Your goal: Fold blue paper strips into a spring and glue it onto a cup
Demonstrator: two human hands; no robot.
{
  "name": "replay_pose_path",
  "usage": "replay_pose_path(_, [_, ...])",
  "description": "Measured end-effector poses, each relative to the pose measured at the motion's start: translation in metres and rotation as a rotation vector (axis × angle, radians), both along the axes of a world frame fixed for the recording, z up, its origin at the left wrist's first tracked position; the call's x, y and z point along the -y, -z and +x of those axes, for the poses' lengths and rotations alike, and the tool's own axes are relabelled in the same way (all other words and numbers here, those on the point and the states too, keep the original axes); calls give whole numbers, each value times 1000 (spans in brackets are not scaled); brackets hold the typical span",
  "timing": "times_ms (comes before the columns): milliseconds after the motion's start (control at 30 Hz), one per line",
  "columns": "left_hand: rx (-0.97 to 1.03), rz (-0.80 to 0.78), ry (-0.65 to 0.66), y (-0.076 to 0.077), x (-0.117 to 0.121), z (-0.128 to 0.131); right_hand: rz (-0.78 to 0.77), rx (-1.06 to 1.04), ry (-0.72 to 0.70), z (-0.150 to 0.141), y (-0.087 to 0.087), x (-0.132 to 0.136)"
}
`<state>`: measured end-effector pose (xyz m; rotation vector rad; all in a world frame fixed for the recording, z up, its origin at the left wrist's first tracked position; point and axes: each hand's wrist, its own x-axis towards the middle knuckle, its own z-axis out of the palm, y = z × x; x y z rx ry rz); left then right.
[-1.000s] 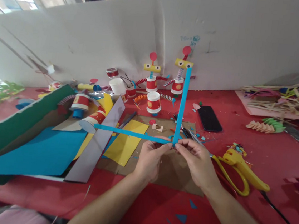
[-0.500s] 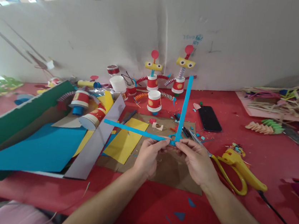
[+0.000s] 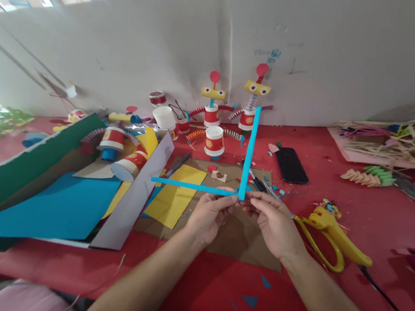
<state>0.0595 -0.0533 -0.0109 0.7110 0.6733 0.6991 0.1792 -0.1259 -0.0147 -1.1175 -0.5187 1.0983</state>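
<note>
The two blue strips (image 3: pixel 250 153) are pinched at their shared corner by the fingers of the left hand (image 3: pixel 203 220); those of the right hand (image 3: pixel 276 226) are bent beside that corner, their grip impossible to tell. The strips are held above the cardboard (image 3: pixel 250 242). The cardboard is partly covered by a yellow sheet (image 3: pixel 176 197); the phone (image 3: pixel 292 165) is placed near its far right corner, the glue gun (image 3: pixel 347 244) to its right.
</note>
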Motion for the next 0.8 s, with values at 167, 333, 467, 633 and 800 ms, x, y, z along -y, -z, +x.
replay_pose_path(167, [92, -132, 4, 1, -1, 0, 98, 157, -61, -2, 0, 3])
replay_pose_path(333, [88, -29, 19, -2, 2, 0, 107, 313, -46, -5, -1, 5])
replay_pose_path(467, [23, 92, -28, -7, 6, 2, 67, 357, -14, -3, 0, 6])
replay_pose_path(633, [-40, 202, -49, -11, 7, 1, 20, 339, 59, -2, 4, 4])
replay_pose_path(800, [-65, 175, -33, -13, 5, 0, 36, 294, 73, -2, 6, 2])
